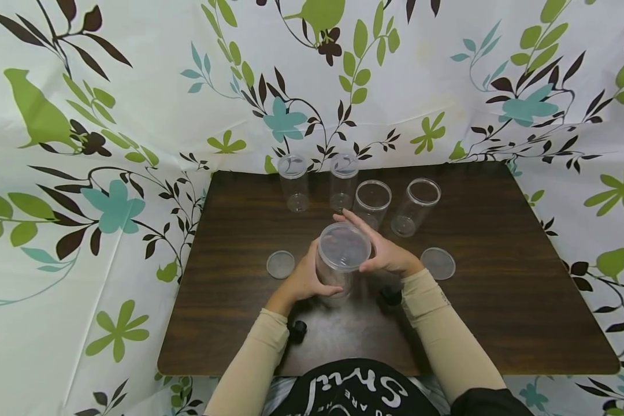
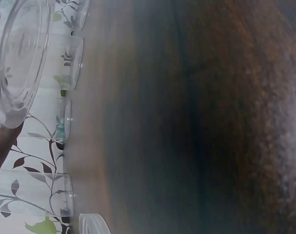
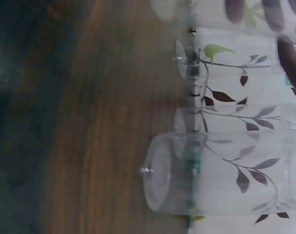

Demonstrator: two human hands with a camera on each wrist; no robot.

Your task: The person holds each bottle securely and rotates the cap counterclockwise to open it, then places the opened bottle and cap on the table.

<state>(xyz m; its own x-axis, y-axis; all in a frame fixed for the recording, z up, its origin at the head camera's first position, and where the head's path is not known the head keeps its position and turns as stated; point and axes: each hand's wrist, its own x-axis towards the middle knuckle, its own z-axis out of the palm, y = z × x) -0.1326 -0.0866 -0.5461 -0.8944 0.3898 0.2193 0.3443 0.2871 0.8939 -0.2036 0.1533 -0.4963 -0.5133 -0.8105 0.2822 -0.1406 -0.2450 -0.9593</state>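
Both hands hold a clear plastic jar (image 1: 338, 280) above the near middle of the table in the head view. A translucent round lid (image 1: 345, 247) sits on its top. My left hand (image 1: 304, 276) grips the jar's left side, its thumb across the near side. On the right, my right hand (image 1: 387, 254) curls its fingers behind the jar near the rim, with the thumb on the right side by the lid. The jar's round base (image 2: 23, 58) hangs above the tabletop in the left wrist view. Part of each hand's fingers is hidden behind the jar.
Two lidded clear jars (image 1: 293, 185) (image 1: 344, 182) stand at the back edge. Two jars without lids (image 1: 372, 202) (image 1: 416, 205) stand right of them. Loose lids (image 1: 281, 264) (image 1: 438, 263) lie either side of the hands on the brown table (image 1: 509, 312). A patterned cloth (image 1: 156, 98) hangs behind.
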